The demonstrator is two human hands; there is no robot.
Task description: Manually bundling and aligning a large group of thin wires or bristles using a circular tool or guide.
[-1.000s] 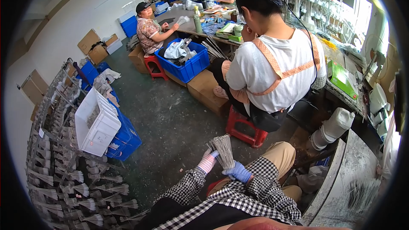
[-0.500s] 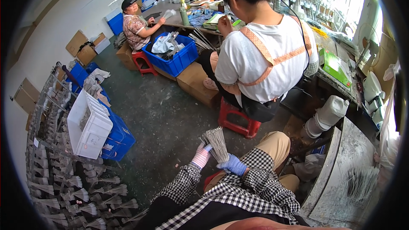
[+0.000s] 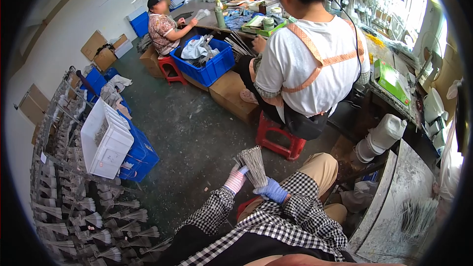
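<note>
A bundle of thin grey wire-like rods (image 3: 254, 167) stands tilted over my lap, its loose end fanned out at the top. My right hand (image 3: 272, 190), in a blue glove, is closed round its lower end. My left hand (image 3: 235, 179), in a pink-and-white striped glove with bluish fingertips, is closed against its left side. Some rods lean out over that hand. The undersides of both hands and the bundle's bottom tip are hidden. Both forearms wear black-and-white checked sleeves.
At left are a rack of similar bundles (image 3: 98, 216), a white crate (image 3: 106, 143) and a blue crate (image 3: 143, 152). Ahead, a person (image 3: 315, 59) sits on a red stool (image 3: 280, 140). A grey board (image 3: 394, 207) with loose rods (image 3: 416, 216) lies at right.
The view has shifted slightly, so the surroundings sit a little lower and to the right. The seated person ahead has lowered a hand. My hands keep their hold on the bundle.
</note>
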